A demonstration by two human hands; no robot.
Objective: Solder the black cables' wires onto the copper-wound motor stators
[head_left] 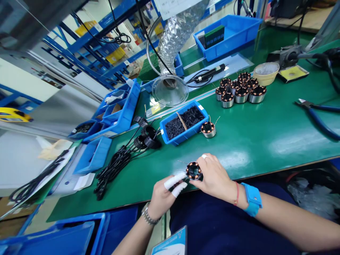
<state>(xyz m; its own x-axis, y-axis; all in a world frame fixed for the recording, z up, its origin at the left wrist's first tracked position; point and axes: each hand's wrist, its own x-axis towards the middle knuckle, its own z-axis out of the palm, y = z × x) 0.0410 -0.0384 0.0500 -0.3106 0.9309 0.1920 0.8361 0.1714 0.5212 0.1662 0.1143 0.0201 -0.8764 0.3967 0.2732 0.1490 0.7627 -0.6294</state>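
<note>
My right hand grips a motor stator, a metal ring with copper windings, above the green bench near its front edge. A white wrap covers one of its fingertips. Beside the stator's left side, my left hand has white covers on its thumb and forefinger. Those fingertips come together at the thin wires by the ring, though the exact pinch point is too small to see clearly. Another stator stands on the bench, touching or close to a blue bin filled with short black tubes split by a divider.
Several stators cluster at the back right, near a round tub and yellow sponge tray. Blue-handled cutters lie at right. Black cables lie at left. A fume duct funnel hangs behind the bin.
</note>
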